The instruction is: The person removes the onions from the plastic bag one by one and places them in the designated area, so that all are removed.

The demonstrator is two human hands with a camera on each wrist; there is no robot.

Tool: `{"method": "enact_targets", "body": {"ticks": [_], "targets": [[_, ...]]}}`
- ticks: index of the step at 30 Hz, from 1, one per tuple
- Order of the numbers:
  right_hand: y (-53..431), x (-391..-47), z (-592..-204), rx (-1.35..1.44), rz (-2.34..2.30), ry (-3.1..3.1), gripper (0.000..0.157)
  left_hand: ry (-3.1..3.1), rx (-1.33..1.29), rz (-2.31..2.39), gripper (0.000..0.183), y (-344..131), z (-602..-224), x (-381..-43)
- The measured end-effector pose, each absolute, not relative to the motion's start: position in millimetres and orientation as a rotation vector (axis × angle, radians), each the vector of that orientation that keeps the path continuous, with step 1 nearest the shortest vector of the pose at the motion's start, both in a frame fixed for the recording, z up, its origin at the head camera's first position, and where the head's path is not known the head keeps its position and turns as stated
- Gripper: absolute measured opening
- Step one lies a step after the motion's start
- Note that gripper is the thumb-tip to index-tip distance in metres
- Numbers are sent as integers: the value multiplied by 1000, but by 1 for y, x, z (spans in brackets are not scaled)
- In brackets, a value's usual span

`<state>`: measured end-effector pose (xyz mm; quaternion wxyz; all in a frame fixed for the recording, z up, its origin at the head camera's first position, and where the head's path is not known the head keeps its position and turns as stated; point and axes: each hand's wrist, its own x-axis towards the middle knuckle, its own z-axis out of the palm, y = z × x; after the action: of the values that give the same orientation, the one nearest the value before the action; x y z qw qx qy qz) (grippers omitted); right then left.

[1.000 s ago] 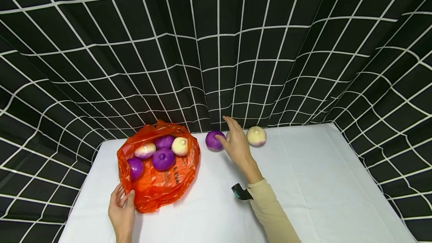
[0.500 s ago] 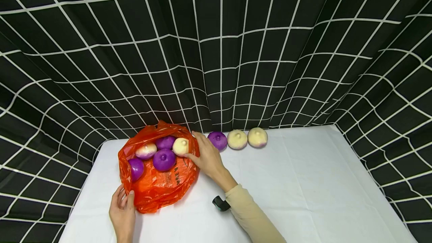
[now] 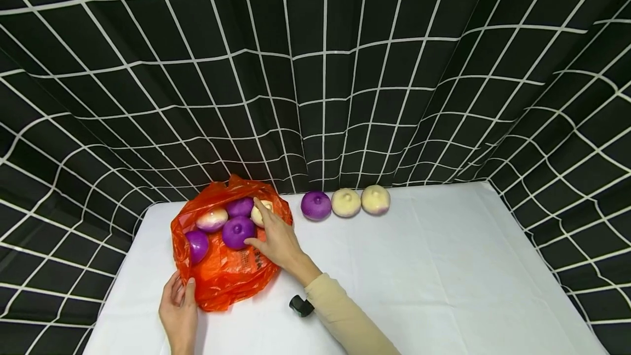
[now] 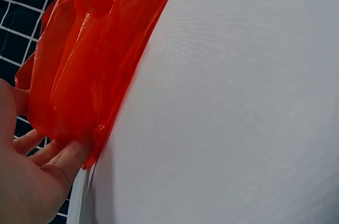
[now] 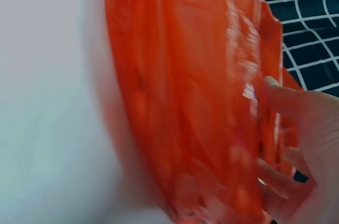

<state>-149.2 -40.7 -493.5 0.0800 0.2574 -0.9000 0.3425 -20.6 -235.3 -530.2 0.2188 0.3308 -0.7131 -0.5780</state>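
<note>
A red-orange plastic bag (image 3: 222, 284) lies on the left of the table with its mouth spread. Inside are several turnips, purple and cream, among them a purple turnip (image 3: 235, 234) and a cream turnip (image 3: 256, 217) partly covered by fingers. My left hand (image 3: 178, 314) pinches the bag's near-left rim between thumb and fingers; the left wrist view shows the film (image 4: 100, 49) in that grip. Over the bag's right side, my right hand (image 3: 280, 242) reaches into the mouth, thumb and fingers spread beside the turnips. Whether it touches one, I cannot tell.
Right of the bag, a purple turnip (image 3: 316, 205) and two cream turnips (image 3: 346, 202) stand in a row along the back edge. A white cloth (image 3: 419, 278) covers the table. A black curtain with white grid lines (image 3: 365, 70) surrounds it on three sides.
My right hand has moved left from above the row of turnips, past the bag's right rim, and into its mouth. The left hand keeps its hold on the rim.
</note>
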Motion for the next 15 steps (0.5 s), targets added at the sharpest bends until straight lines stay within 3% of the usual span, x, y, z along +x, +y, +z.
{"method": "enact_targets", "body": {"ticks": [8,15], "targets": [[-54,-147,-506,758,953,-2751,91,-1918,864,-1666,47,-239,-531,-21],[-67,-148,-509,691,976,-2832,96,-1937,877,-1677,48,-240,-532,-21]]}}
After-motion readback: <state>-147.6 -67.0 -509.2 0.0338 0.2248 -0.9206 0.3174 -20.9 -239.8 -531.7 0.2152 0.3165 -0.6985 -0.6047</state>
